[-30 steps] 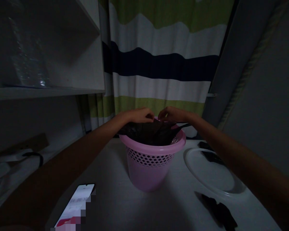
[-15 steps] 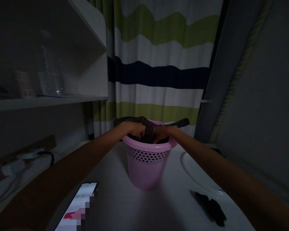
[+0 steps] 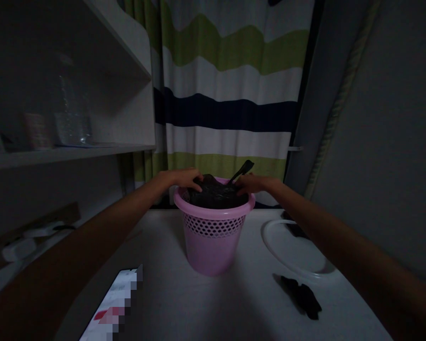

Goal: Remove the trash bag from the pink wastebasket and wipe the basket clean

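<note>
A pink bin (image 3: 213,251) with a band of holes below its rim stands upright in front of me. Inside its mouth lies a crumpled black plastic bag (image 3: 218,195), with one twisted end sticking up at the back right. At the left side of the rim, my left hand (image 3: 188,178) is closed on the bag's edge, its thumb toward me. My right hand (image 3: 250,183) grips the bag at the right side, fingers bent down into the bin. Some of the fingertips are hard to make out in the dim light.
A phone with a lit screen (image 3: 118,286) lies at front left. To the right are a white ring (image 3: 265,236) and a torn black scrap (image 3: 305,297). Shelves (image 3: 128,148) with a clear bottle (image 3: 71,111) and plugs (image 3: 19,248) flank the left; a striped curtain (image 3: 227,113) hangs behind.
Both hands have come up out of the bin and spread apart toward its rim. The black bag now sits lower inside, and its twisted end has swung up and left.
</note>
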Available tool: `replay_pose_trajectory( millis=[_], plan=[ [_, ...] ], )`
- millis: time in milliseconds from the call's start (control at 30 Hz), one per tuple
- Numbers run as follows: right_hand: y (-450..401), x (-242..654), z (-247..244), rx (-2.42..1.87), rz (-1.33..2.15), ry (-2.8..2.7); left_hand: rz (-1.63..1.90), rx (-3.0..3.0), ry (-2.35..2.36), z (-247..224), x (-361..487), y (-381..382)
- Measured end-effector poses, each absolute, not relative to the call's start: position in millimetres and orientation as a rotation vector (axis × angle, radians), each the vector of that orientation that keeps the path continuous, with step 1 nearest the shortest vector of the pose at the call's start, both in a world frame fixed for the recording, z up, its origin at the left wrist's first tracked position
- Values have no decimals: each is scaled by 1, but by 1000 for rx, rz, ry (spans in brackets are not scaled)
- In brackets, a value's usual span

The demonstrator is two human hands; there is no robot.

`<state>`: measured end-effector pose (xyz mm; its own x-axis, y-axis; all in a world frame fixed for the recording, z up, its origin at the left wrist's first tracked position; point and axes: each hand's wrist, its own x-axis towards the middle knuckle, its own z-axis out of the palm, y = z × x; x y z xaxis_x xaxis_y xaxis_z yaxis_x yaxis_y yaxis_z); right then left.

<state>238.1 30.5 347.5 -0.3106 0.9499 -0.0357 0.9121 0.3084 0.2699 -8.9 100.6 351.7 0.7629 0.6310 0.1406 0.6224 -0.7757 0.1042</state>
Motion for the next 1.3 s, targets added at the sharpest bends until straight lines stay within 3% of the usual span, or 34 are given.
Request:
replay_pose_trajectory(
  millis=[200, 433, 567, 667, 733, 833, 933, 1033, 1133, 1233, 1300],
  plan=[
    [16, 241, 347, 1594, 418, 2471, -126, 3113, 1447, 355, -20, 87],
    [-8, 236, 350, 1676, 446, 2540, -103, 3421, 1536, 356, -37, 93],
    [-16, 250, 355, 1635, 245, 2763, 270, 3708, 1437, 367, -45, 88],
    [-17, 268, 357, 1703, 299, 2977, 665, 3768, 1273, 371, -46, 79],
    [-15, 280, 358, 2017, 490, 2953, 1017, 3647, 1319, 367, -44, 74],
    [-6, 296, 352, 2684, 636, 2458, 1535, 3209, 1617, 355, -40, 71],
    [2, 306, 341, 2997, 139, 2088, 1570, 2778, 1835, 346, -37, 75],
    [2, 309, 332, 3102, -460, 1946, 1277, 2357, 1831, 348, -39, 83],
    [2, 301, 332, 3071, -841, 1928, 1051, 2072, 1622, 359, -39, 88],
    [13, 286, 338, 3052, -954, 2024, 902, 2185, 1564, 370, -31, 86],
    [26, 276, 341, 3049, -758, 2157, 805, 2364, 1676, 373, -23, 82]
  ],
)
